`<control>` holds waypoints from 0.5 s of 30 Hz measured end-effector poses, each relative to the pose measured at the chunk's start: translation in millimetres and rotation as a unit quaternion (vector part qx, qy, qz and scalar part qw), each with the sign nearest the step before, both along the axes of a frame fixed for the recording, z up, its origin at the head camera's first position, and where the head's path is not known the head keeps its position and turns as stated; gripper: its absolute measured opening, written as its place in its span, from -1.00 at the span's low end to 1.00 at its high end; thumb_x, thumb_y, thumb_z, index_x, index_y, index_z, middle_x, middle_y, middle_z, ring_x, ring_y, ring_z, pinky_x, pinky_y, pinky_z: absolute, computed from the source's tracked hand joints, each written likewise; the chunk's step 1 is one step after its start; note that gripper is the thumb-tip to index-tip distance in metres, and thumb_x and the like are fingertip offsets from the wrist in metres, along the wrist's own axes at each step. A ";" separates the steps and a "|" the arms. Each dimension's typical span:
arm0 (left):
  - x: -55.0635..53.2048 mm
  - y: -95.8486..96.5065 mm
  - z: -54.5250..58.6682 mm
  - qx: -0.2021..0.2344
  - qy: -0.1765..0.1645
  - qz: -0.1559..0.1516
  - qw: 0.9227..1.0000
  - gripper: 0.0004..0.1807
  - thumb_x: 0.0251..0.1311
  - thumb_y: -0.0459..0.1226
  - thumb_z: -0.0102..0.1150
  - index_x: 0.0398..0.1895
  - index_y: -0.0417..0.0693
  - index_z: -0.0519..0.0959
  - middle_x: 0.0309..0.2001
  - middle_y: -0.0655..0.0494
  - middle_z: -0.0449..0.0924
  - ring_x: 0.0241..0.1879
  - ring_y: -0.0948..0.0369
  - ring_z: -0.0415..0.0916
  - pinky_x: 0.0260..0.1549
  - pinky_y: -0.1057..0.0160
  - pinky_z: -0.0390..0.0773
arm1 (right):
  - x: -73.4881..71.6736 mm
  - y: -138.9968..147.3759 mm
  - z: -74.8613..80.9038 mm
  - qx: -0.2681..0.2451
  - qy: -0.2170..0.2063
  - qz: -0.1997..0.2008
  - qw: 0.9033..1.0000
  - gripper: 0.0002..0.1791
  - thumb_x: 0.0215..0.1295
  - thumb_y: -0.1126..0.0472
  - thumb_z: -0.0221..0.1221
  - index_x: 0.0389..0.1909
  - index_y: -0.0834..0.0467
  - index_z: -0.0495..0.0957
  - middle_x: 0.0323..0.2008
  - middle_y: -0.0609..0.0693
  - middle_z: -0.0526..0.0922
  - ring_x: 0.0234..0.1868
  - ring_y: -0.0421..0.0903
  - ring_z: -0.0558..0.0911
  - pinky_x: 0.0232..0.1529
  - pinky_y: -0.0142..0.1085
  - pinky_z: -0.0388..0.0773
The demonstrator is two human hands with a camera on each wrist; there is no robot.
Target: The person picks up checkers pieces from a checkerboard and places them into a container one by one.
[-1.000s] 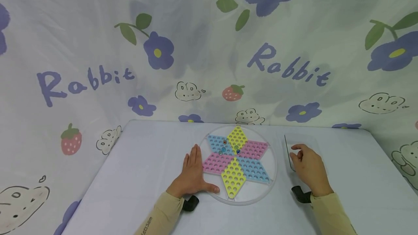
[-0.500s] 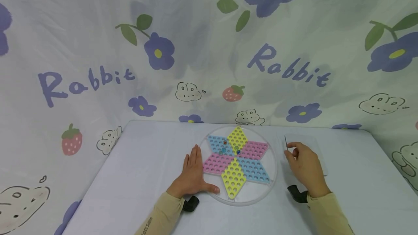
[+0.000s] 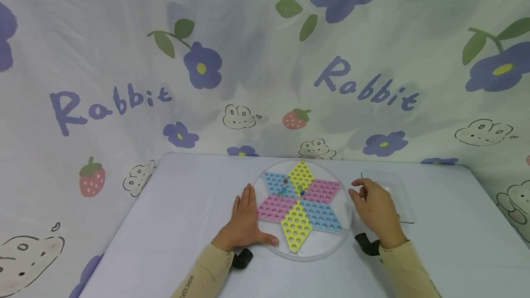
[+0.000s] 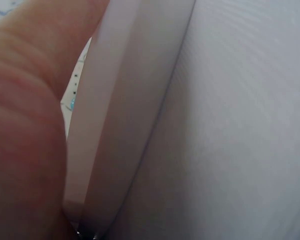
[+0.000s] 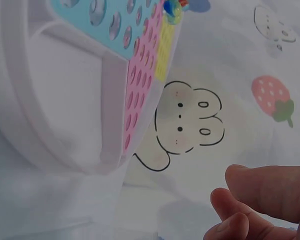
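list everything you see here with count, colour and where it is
game board: 1, round clear tray with a six-point star in yellow, blue and pink, middle of the table
marbles: a few, small, mixed colours, near the star's centre, exact count unclear
clear lid or tray: 1, transparent, flat on the table right of the board
table: 1, pale lilac-white top
backdrop cloth: 1, white with purple flowers, strawberries, rabbits and the word Rabbit, behind and beside the table
wrist straps: 2, black, one at each wrist
sleeves: 2, beige
left hand: flat on the table, fingers straight, against the board's left rim
right hand: fingers loosely curled, holding nothing, just right of the board
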State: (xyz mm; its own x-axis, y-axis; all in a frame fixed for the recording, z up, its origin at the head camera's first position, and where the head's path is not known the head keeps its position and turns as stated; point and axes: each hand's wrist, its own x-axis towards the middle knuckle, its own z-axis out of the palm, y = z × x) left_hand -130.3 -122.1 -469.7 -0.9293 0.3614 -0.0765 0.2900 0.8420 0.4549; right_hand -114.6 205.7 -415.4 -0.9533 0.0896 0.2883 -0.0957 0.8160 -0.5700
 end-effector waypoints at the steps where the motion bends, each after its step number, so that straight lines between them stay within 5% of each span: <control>1: 0.1 -0.1 0.0 0.000 -0.001 0.000 1.000 0.68 -0.63 0.47 0.30 0.40 -0.36 -0.39 0.44 -0.24 -0.46 0.42 -0.04 -0.45 0.32 -0.07 -0.33 | -0.3 -1.6 0.3 -0.001 -0.002 0.001 1.000 -0.77 0.24 0.20 0.17 -0.16 0.26 0.54 -0.57 -0.01 0.36 -0.62 -0.14 0.29 -0.67 -0.37 0.24; 15: 0.4 0.2 0.9 0.001 -0.006 0.002 1.000 0.67 -0.61 0.44 0.33 0.40 -0.34 -0.41 0.44 -0.23 -0.48 0.42 -0.04 -0.46 0.32 -0.06 -0.34 | -5.6 -17.7 1.4 -0.002 -0.006 0.008 1.000 -0.76 0.24 0.19 0.17 -0.15 0.25 0.54 -0.56 0.00 0.38 -0.61 -0.14 0.28 -0.65 -0.34 0.22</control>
